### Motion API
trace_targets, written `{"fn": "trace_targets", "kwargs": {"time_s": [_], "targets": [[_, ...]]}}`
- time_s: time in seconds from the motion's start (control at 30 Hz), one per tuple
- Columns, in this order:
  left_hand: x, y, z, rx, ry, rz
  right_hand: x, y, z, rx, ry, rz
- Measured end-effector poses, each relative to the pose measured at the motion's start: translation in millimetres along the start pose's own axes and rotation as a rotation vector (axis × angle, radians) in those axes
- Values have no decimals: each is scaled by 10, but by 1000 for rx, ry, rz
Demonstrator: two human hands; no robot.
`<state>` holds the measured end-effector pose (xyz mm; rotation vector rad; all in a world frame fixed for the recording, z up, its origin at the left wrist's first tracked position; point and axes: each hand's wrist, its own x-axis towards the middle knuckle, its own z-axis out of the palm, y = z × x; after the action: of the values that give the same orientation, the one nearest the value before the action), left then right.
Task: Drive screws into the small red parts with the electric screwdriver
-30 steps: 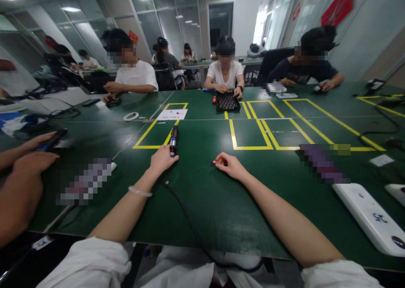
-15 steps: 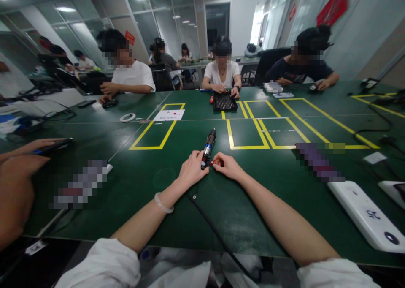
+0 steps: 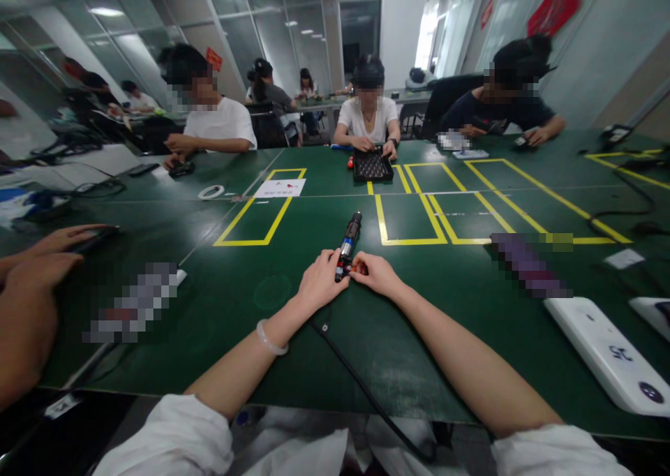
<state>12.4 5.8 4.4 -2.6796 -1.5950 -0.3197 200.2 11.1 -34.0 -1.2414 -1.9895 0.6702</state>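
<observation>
A partly opened electric screwdriver lies on the green table, its bit end pointing away from me. Its body shows black, silver and blue sections. My left hand is closed around the rear part, thumb at the near end. On the right side of that part, my right hand pinches a small orange-red piece, too small to name, against the screwdriver. From below my left hand, a black cable runs toward the table's front edge. A thin wire with a ring terminal lies beside it.
Yellow tape frames mark the table. A white device marked 25 lies at right and a blurred-out device at left. Another person's hand is at far left. Across the table, a person handles a black tray.
My right hand and the small piece have shifted slightly closer to the screwdriver. The view has moved a little; my left hand keeps its grip.
</observation>
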Motion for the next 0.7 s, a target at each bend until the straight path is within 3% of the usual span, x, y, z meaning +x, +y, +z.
{"fn": "trace_targets", "kwargs": {"time_s": [0.47,0.7], "targets": [[-7,13,-20,22,-7,1,-9,2,-3,186,21,-66],[43,69,-23,65,-11,-17,-4,-40,-44,170,58,-46]]}}
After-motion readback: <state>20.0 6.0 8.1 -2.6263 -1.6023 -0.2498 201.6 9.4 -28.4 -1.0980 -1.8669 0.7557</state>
